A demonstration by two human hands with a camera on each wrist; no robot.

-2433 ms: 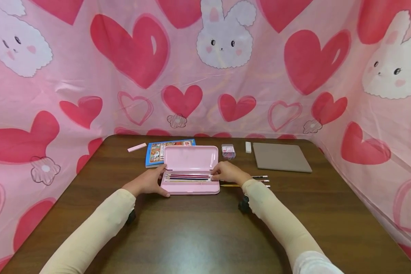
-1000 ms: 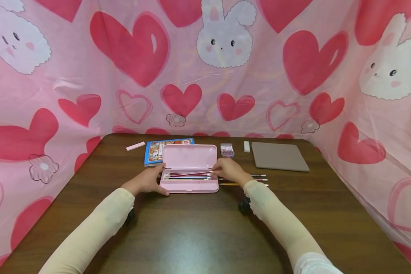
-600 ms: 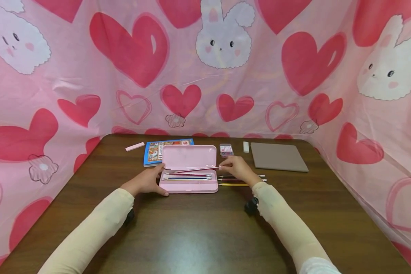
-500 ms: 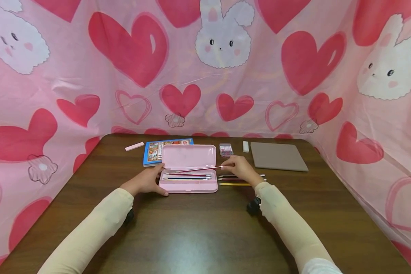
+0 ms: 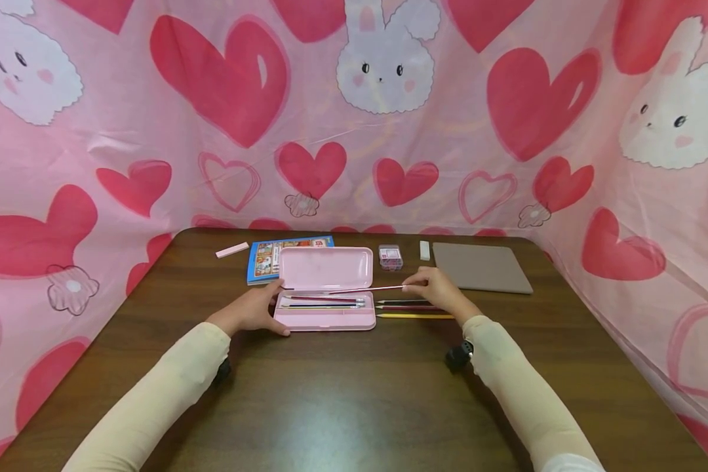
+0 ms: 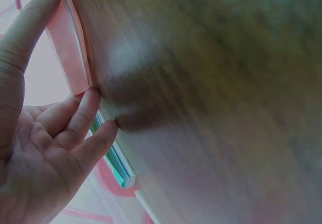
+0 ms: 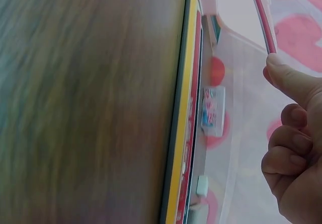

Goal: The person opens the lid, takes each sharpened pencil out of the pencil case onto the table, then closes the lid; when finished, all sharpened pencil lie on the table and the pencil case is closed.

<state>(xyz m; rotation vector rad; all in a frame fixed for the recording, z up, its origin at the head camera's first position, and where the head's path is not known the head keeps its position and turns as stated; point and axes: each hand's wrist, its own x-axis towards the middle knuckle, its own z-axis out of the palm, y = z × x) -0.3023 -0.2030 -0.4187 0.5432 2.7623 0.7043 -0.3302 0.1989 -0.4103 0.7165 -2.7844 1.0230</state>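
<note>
A pink pencil case (image 5: 326,320) lies on the table with its lid raised, and several pencils (image 5: 324,301) rest in its back compartment. My left hand (image 5: 250,310) grips the case's left end, thumb at the front corner and fingers toward the hinge side. In the left wrist view, fingertips touch the end of the case. My right hand (image 5: 433,288) pinches a red pencil (image 7: 262,20) by its end between thumb and fingers. The pencil slants left over the case's back edge. A yellow pencil (image 5: 413,316), a dark red pencil (image 5: 407,307) and a black pencil (image 5: 402,301) lie right of the case.
Behind the case are a blue comic-covered book (image 5: 262,263) and a pink bar (image 5: 232,250). A small clear box (image 5: 391,257), a white eraser (image 5: 425,250) and a flat grey-brown panel (image 5: 482,267) stand along the back right. A pink printed curtain (image 5: 377,124) surrounds the table.
My right hand has lifted the red pencil from the case's back compartment and drawn it to the right. My left hand has stayed on the case.
</note>
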